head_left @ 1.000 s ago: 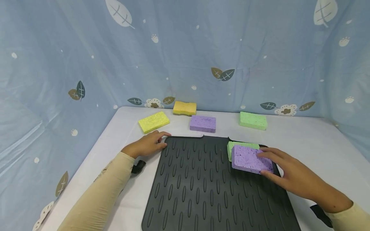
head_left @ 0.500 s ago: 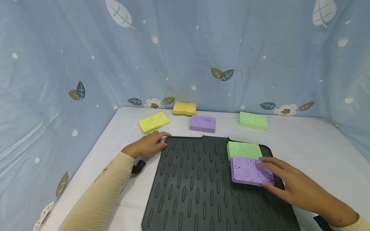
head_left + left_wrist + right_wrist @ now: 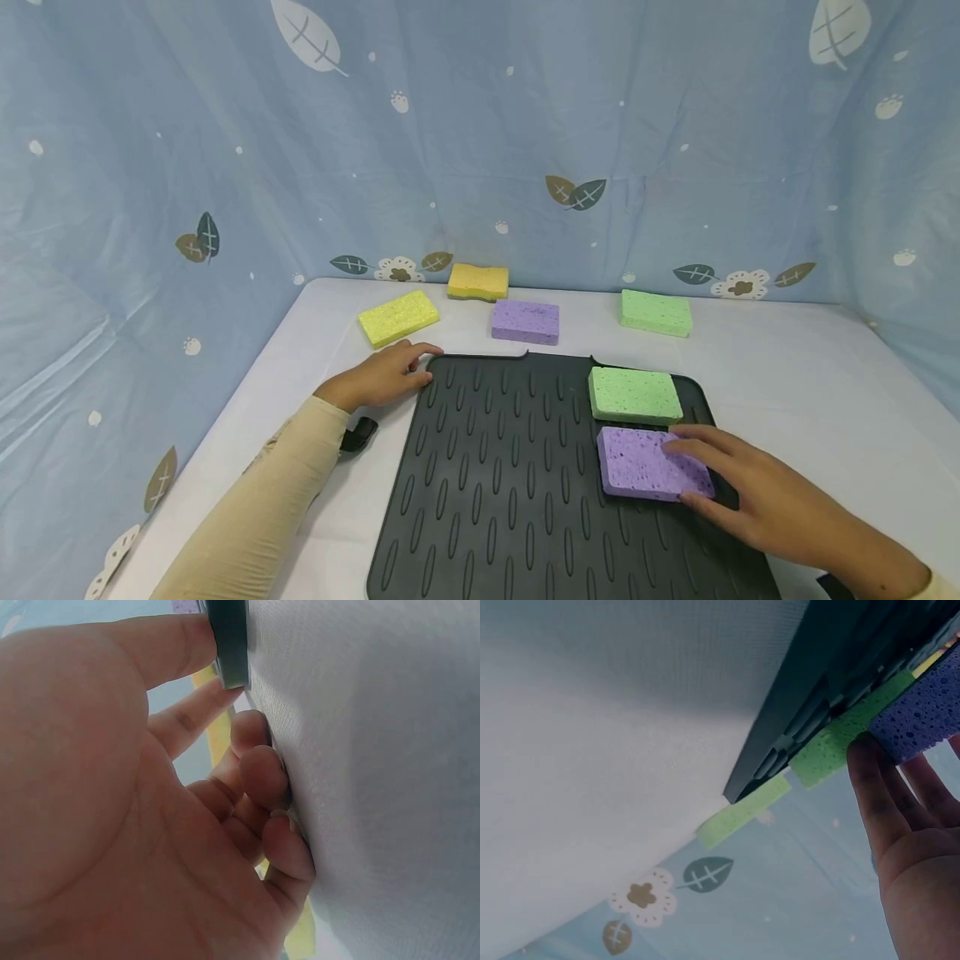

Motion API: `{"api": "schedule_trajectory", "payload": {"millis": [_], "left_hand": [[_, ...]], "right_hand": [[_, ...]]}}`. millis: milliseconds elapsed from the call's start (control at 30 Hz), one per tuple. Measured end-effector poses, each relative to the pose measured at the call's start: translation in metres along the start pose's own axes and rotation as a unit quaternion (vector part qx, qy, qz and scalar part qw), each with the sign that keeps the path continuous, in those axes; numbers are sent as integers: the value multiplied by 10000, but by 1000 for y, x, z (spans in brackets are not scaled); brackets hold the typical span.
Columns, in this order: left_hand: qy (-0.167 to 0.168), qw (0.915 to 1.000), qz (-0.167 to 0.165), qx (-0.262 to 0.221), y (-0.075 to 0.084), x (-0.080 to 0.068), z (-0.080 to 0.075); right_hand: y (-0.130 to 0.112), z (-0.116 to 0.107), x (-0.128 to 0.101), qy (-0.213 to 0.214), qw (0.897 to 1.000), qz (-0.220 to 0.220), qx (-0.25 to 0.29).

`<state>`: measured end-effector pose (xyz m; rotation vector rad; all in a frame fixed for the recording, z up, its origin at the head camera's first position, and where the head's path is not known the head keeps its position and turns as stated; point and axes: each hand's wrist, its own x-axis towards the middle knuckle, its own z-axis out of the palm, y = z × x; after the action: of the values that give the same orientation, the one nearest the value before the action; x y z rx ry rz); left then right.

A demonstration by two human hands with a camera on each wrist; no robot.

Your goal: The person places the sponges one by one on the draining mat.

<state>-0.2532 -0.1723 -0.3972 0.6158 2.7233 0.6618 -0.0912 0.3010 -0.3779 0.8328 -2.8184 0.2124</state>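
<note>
The mat looks like matt black rubber, moulded with rows of raised oval ribs. The purple sponge under the right hand is porous and pitted, dull in finish; the green sponge at its 12 o'clock has the same open-pored, rough look. The surface is covered in a smooth, matt white cloth with a fine weave. The backdrop is thin blue printed fabric, softly creased, with a faint sheen.

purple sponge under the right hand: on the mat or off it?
On it. The purple sponge lies flat on the black mat, just in front of the green sponge, with the right hand touching it.
</note>
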Motion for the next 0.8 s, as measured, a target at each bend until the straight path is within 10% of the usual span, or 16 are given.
{"api": "schedule_trajectory", "payload": {"millis": [800], "left_hand": [[-16, 10000, -34, -4, 1, 0, 0]], "right_hand": [[0, 8, -6, -165, 9999, -2, 24]]}}
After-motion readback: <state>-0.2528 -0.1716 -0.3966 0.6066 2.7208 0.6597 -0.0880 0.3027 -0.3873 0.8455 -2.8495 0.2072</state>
